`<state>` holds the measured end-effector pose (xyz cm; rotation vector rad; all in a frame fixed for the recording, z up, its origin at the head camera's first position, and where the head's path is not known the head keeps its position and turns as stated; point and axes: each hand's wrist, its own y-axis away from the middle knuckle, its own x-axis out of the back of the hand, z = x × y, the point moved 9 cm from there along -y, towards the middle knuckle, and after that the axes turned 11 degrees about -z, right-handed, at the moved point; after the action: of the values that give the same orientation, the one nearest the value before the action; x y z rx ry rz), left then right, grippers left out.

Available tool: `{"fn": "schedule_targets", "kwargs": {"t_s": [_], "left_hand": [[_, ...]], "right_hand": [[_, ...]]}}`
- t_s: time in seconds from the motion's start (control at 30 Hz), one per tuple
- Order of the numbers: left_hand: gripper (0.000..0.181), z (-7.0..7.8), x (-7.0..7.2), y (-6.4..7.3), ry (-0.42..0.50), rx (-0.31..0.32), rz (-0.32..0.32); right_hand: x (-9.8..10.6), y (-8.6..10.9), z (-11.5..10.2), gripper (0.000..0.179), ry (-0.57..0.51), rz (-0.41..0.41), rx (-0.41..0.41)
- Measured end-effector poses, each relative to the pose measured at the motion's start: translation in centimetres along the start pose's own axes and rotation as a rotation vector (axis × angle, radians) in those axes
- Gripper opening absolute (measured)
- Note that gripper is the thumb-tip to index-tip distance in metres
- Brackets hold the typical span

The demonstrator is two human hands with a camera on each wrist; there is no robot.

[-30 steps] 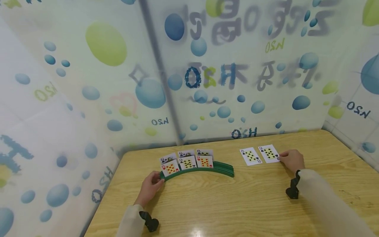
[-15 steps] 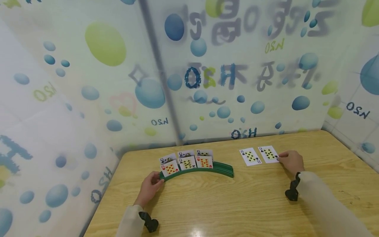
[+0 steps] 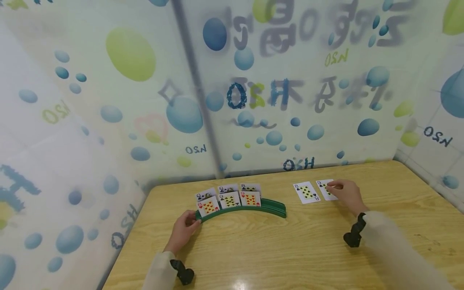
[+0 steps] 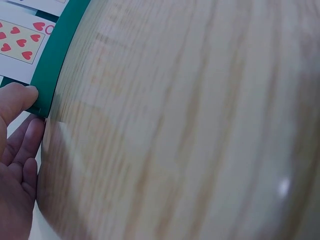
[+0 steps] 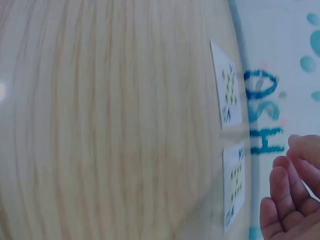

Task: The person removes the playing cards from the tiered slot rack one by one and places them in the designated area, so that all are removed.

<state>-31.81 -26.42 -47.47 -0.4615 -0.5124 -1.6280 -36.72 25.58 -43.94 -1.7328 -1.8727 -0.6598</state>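
Note:
My left hand (image 3: 182,230) pinches the left end of a curved green card holder (image 3: 250,208) between thumb and fingers. In the left wrist view, the thumb presses on the holder's end beside a hearts playing card (image 4: 19,47). Two rows of cards stand in the holder, including a hearts card (image 3: 208,206) and a black-suited card (image 3: 230,199). Farther right, two face-up playing cards lie flat, a left one (image 3: 306,192) and a right one (image 3: 322,186). My right hand (image 3: 348,196) hovers above the right card with relaxed fingers, partly hiding it; the right wrist view shows nothing held.
The wooden table (image 3: 261,249) carries everything. Its back edge meets a printed curtain (image 3: 253,137) with blue and green dots. The holder's right end has a bare groove. Black wrist cameras sit on both sleeves.
My right hand has left the right card's lower right corner and moved left and slightly up over that card. The left hand, holder and both flat cards stay in place.

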Motion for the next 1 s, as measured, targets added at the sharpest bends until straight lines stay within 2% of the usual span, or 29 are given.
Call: {"fn": "schedule_targets", "kwargs": {"t_s": [0.2, 0.43, 0.73, 1.0], "left_hand": [[0.023, 0.0, 0.0, -0.2, -0.003, -0.004, 0.004], [0.024, -0.3, 0.1, -0.3, 0.001, -0.009, 0.005], [0.024, -0.1, 0.0, -0.1, -0.008, -0.004, 0.002], [0.024, -0.2, 0.0, -0.2, -0.005, -0.005, 0.004]], "right_hand": [[-2.4, -0.3, -3.4, 0.028, -0.046, -0.053, 0.083], [-5.8, -0.5, -6.1, 0.022, -0.116, -0.099, 0.172], [-9.6, -0.4, -9.0, 0.024, -0.252, -0.156, 0.208], [-11.8, -0.5, -11.0, 0.018, -0.248, -0.192, 0.229]]}}
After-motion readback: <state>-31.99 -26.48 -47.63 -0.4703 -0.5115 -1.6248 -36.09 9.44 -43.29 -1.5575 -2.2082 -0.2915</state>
